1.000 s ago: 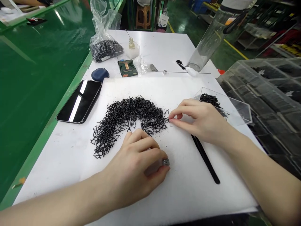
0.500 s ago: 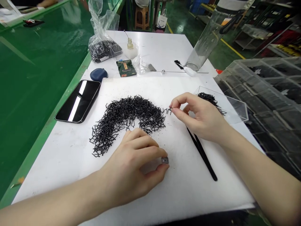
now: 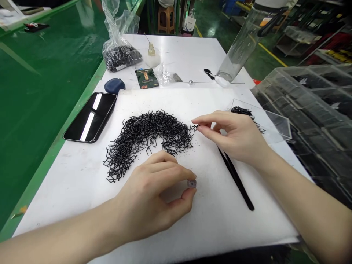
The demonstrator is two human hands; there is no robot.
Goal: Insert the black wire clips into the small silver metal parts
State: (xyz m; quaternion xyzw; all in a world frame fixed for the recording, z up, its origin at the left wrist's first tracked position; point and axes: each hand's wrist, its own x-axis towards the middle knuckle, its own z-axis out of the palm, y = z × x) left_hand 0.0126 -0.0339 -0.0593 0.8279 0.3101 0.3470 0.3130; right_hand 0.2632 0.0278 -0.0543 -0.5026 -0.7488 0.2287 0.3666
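Note:
My left hand [image 3: 162, 187] is low in the middle of the white mat, pinching a small round grey see-through piece [image 3: 191, 183] between thumb and forefinger. To its upper right, my right hand [image 3: 233, 135] is at the right end of a curved heap of small black bent wire pieces [image 3: 154, 123]. One such black piece [image 3: 197, 126] shows between its thumb and forefinger, partly hidden by the fingertips. Black tweezers [image 3: 238, 181] lie on the mat below my right hand, their upper ends partly covered by it.
A clear tray [image 3: 277, 126] with black pieces stands behind my right hand. A phone [image 3: 90, 117] and a blue rounded object [image 3: 114, 86] lie at left. Farther back are a plastic bag [image 3: 121, 55], a green packet [image 3: 147, 78] and a tall clear bottle [image 3: 239, 46]. Storage drawers [image 3: 310, 95] stand at right.
My right forefinger has stretched out and moved slightly left over the loose black pieces by the heap. My left hand has tilted the small grey piece a little and otherwise stays put.

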